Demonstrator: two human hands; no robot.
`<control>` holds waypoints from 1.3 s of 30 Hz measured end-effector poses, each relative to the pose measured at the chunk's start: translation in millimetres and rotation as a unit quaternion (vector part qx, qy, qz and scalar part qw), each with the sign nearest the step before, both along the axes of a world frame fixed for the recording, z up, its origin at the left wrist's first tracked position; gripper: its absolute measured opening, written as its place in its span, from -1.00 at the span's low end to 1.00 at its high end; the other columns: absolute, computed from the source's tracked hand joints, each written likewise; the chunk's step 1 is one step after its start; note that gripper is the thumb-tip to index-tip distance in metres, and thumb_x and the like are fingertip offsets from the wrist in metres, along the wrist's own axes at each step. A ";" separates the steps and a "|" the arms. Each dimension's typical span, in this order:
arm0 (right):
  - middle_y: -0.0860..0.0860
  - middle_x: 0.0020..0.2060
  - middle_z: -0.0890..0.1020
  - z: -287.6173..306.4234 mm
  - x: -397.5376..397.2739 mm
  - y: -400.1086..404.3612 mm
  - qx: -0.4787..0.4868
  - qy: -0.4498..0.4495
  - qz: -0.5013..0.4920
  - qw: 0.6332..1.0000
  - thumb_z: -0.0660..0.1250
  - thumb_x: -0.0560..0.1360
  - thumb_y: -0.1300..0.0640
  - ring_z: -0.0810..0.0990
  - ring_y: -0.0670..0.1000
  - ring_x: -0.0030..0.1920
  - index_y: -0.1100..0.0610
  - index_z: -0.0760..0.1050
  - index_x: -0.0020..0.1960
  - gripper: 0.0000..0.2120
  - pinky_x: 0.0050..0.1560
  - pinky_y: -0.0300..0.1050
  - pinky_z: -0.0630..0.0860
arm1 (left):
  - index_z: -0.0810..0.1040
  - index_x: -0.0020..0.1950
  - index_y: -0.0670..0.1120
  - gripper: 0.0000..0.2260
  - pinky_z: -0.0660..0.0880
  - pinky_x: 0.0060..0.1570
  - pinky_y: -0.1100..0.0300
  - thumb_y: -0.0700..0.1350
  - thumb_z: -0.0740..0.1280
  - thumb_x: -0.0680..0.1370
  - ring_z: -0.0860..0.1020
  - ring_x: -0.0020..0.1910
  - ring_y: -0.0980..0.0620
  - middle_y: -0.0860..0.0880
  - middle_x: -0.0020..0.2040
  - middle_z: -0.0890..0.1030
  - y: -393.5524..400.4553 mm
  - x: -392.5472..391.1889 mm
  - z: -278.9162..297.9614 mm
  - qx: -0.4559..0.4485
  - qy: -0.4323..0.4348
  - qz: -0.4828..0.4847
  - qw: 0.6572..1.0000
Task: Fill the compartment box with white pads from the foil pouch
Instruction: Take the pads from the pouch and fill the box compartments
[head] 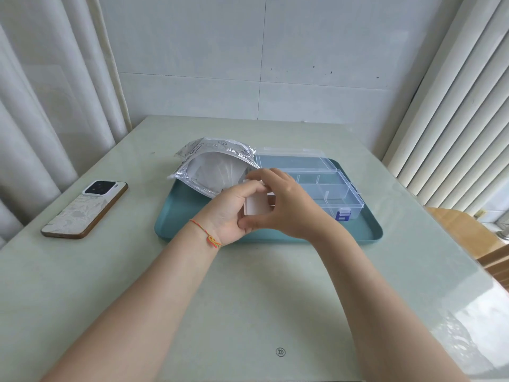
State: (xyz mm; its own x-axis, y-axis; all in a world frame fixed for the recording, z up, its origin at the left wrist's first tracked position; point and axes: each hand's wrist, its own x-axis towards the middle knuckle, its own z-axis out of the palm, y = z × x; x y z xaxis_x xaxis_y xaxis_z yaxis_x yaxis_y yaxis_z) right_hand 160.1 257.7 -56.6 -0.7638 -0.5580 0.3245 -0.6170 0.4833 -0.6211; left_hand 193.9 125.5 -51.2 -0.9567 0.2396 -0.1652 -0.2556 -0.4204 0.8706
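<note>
- White pads [257, 204], a small stack, count not readable, pinched between two hands above the teal tray [192, 213].
- Left hand [234, 210]: fingers [254, 187] curled over the stack's top and left edge.
- Right hand [286, 205]: thumb under the stack, fingers arched over its top, gripping it.
- One thin red-and-yellow string bracelet [209, 235] on the left wrist.
- One foil pouch [212, 164], mouth open, more white pads fanned inside, lying on the tray's far left corner.
- One clear compartment box [330, 188], lid open, just right of the hands on the tray; one blue latch [343, 215] in front.
- One phone [85, 209], face down, well apart on the pale green table [248, 299].
</note>
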 end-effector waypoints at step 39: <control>-0.17 0.21 0.42 3.5 -0.1 9.6 0.015 0.008 0.021 1.000 0.56 0.30 -0.03 0.36 -0.04 0.22 -0.26 0.38 0.34 -0.32 0.28 0.16 0.37 | 0.51 -0.16 -0.04 -0.87 0.44 -0.39 0.33 -0.27 0.30 0.51 0.49 -0.36 0.12 0.01 -0.28 0.47 7.0 -8.1 5.3 -0.127 0.016 0.009 0.992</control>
